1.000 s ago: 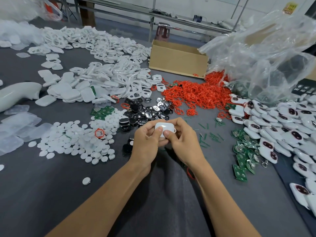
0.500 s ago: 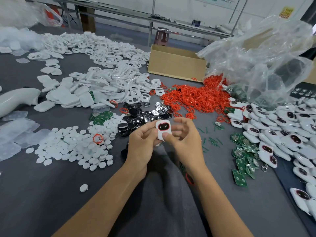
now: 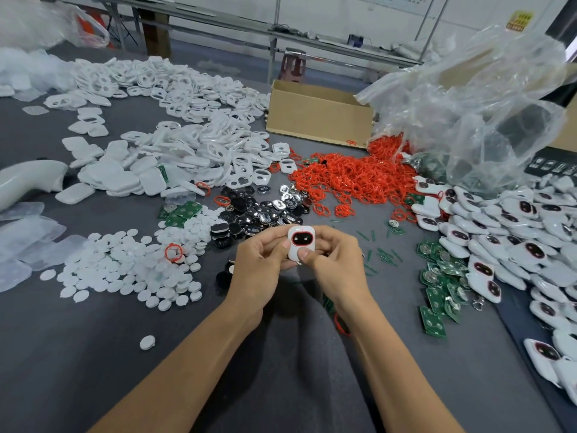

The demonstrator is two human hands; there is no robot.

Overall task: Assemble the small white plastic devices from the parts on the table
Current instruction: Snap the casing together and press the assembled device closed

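A small white device (image 3: 300, 240) with a black window ringed in red faces me above the grey table (image 3: 93, 354). My left hand (image 3: 260, 267) grips its left side with thumb and curled fingers. My right hand (image 3: 335, 264) pinches its lower right, thumb on the front. Around them lie white round discs (image 3: 125, 270), black and silver inserts (image 3: 262, 210), red rings (image 3: 352, 179), green circuit boards (image 3: 437, 285) and white shell halves (image 3: 175, 164).
A heap of finished white devices (image 3: 515, 239) fills the right side. A cardboard box (image 3: 318, 117) and a crumpled clear plastic bag (image 3: 474, 107) stand at the back. A white curved tool (image 3: 28, 179) and clear trays (image 3: 25, 239) lie at the left.
The device was turned from its plain white back to its black, red-ringed front and now stands upright between both hands. The hands stay at the same spot.
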